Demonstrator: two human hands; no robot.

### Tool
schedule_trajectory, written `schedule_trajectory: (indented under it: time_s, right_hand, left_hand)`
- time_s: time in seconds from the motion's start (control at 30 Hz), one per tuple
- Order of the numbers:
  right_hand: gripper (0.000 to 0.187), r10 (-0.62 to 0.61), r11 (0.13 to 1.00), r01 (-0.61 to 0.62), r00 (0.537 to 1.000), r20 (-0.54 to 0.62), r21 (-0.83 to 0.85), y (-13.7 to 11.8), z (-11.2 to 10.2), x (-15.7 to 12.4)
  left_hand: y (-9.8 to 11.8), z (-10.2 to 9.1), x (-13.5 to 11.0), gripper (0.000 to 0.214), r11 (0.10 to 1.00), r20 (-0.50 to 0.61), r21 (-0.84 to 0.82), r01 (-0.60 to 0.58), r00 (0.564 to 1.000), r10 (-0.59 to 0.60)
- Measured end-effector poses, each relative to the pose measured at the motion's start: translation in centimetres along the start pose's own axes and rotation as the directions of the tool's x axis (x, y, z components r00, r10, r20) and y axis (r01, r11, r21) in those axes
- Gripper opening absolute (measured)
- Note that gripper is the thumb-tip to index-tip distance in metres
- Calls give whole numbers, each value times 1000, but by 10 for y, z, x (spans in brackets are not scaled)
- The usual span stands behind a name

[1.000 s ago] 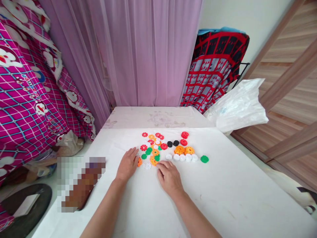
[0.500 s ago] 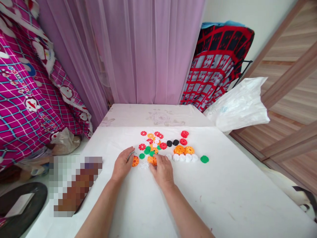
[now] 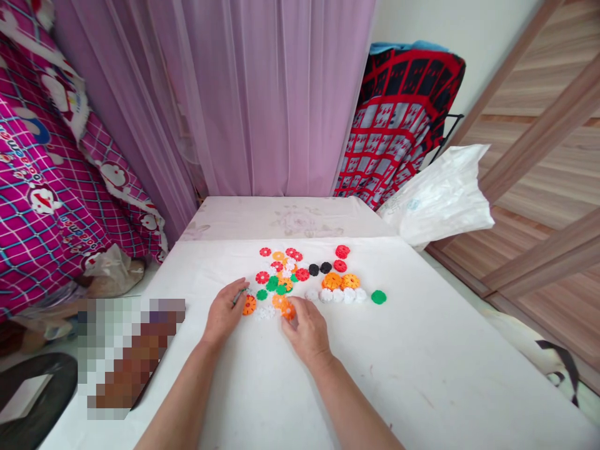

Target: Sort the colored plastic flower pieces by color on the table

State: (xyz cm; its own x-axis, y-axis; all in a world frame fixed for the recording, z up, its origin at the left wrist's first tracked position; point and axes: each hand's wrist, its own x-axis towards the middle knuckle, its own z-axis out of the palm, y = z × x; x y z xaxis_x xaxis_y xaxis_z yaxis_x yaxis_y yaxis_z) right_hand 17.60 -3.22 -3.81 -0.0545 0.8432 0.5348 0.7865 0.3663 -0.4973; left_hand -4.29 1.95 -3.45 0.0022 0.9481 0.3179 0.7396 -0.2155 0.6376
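Notched plastic snowflake discs lie in a loose mixed pile in front of me. My right hand (image 3: pixel 308 328) pinches an orange disc (image 3: pixel 288 311) at the near edge of the pile. To the left, my left hand (image 3: pixel 225 311) is curled with a thin dark green piece (image 3: pixel 238 297), seen edge-on, between thumb and fingers. Beside its fingertips lies another orange disc (image 3: pixel 249 305). Pale white discs (image 3: pixel 267 312) rest between the two hands. Just beyond are green discs (image 3: pixel 272 284) and a red disc (image 3: pixel 262 277).
Sorted to the right are black discs (image 3: pixel 314 270), stacked red discs (image 3: pixel 342 252), orange discs (image 3: pixel 332 281), a row of white discs (image 3: pixel 349 295) and a green disc (image 3: pixel 379 297). A white plastic bag (image 3: pixel 440 197) stands at the table's right edge. A blurred-out object (image 3: pixel 135 362) lies at left.
My right hand has drawn an orange disc slightly toward me, away from the orange one beside it. My left hand stays by the pile. The whole view has shifted a little.
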Motion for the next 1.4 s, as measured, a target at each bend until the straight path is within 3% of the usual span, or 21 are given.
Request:
schedule_trajectory:
  time_s: [0.2, 0.37, 0.47, 0.57, 0.7, 0.87, 1.1, 1.27, 1.4]
  right_hand:
    - [31, -89, 996, 89, 996, 31, 19, -6, -3, -1]
    - [27, -90, 995, 94, 989, -119, 29, 12, -17, 8]
    - [24, 6, 999, -15, 970, -245, -34, 45, -41, 23]
    - [31, 215, 964, -249, 935, -284, -92, 84, -69, 40]
    - [34, 409, 884, -427, 904, -126, -191, 115, -96, 57]
    - [25, 463, 847, -425, 885, 52, -319, 119, -103, 64]
    - [28, 407, 862, -351, 910, 85, -367, 114, -105, 64]
    - [29, 426, 738, -321, 904, 41, -593, 105, -121, 66]
    - [25, 438, 688, -260, 894, 101, -677, 98, -129, 69]
  left_hand:
    - [0, 1, 0, 38, 1000, 2, -13, -14, 1000, 14]
    - [-1, 2, 0, 39, 999, -12, -33, -11, 1000, 10]
    - [-1, 2, 0, 39, 999, 1, -40, -11, 1000, 11]
    - [-1, 3, 1, 38, 999, 0, -41, 0, 1000, 0]
    - [-3, 4, 1, 37, 999, -6, -40, 7, 1000, -7]
    - [-3, 4, 1, 37, 999, -1, -43, -7, 1000, 7]
    - [-4, 3, 1, 39, 1000, -6, -21, -2, 1000, 2]
    - [-2, 1, 2, 38, 1000, 17, -20, -4, 1000, 5]
    - [-2, 1, 2, 39, 1000, 12, -18, 0, 1000, 0]
